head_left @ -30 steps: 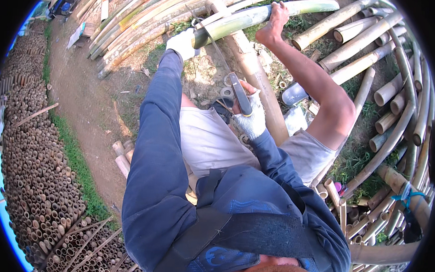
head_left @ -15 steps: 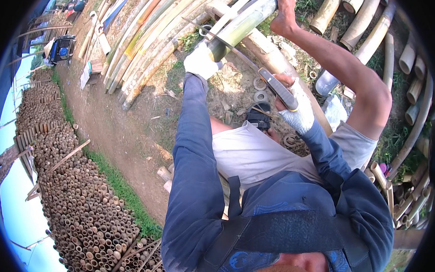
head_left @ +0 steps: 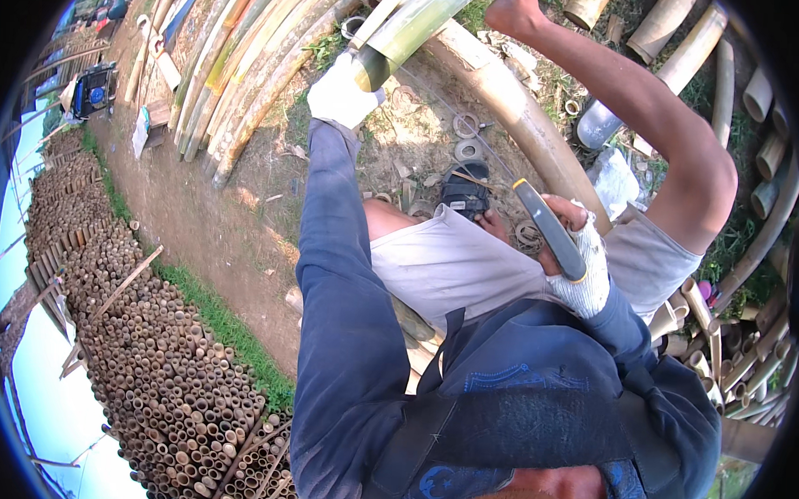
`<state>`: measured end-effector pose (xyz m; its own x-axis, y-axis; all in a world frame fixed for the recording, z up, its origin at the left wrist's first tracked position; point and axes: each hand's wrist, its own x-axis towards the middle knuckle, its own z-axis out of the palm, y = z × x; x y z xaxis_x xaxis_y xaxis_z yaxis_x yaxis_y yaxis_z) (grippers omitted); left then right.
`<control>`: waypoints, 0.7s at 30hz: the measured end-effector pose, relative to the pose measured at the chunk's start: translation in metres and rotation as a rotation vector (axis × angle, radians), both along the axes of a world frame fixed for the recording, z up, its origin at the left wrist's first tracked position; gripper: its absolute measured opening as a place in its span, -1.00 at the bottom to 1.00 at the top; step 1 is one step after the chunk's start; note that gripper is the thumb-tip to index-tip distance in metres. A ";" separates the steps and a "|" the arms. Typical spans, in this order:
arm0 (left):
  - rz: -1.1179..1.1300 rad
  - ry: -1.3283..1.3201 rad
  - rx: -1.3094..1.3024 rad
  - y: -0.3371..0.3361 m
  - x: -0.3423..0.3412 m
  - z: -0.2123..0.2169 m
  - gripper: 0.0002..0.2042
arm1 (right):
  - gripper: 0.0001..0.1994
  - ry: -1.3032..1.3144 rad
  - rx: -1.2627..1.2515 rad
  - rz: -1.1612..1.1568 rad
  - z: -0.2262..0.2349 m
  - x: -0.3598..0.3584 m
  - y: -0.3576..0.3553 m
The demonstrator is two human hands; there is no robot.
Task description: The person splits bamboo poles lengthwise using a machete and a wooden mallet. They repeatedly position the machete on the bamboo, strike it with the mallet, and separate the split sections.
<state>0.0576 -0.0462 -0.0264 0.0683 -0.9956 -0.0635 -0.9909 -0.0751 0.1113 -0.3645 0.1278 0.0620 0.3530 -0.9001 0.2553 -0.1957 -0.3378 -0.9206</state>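
Observation:
My left hand (head_left: 342, 93), in a white glove, grips the near end of a thick green bamboo pole (head_left: 416, 28). The pole slants up and away to the right, its cut end beside my palm. In its fingerless-looking white glove, my right hand (head_left: 585, 272) is closed round the grey and yellow handle of a handsaw (head_left: 548, 226). From the handle the thin blade, faint and blurred, runs up-left toward the underside of the pole end. My bare foot (head_left: 511, 14) is up beside the pole.
A thick bamboo log (head_left: 519, 113) lies under the green pole. Cut bamboo rings (head_left: 466, 151) lie on the dirt near my sandalled foot (head_left: 466, 195). Long poles (head_left: 247, 68) are laid out at far left; a big stack of short bamboo pieces (head_left: 175, 365) stands left. More lengths lie right.
My right hand has drawn the saw back toward my body, down and to the right, away from the pole. My left hand stays on the pole end as the whole view shifts slightly.

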 end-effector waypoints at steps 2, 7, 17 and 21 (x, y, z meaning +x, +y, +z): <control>0.029 0.015 0.021 -0.001 0.002 -0.001 -0.12 | -0.39 0.043 0.287 0.025 -0.030 0.050 -0.047; -0.056 -0.070 -0.077 0.002 0.002 0.000 -0.11 | -0.37 -0.114 0.102 0.009 -0.101 0.116 -0.096; -0.030 0.035 -0.056 -0.003 0.004 -0.002 -0.15 | -0.52 0.112 -0.001 0.020 -0.023 0.010 -0.008; -0.087 -0.013 -0.093 0.000 0.004 0.000 -0.19 | -0.40 -0.079 0.328 0.058 -0.065 0.112 -0.097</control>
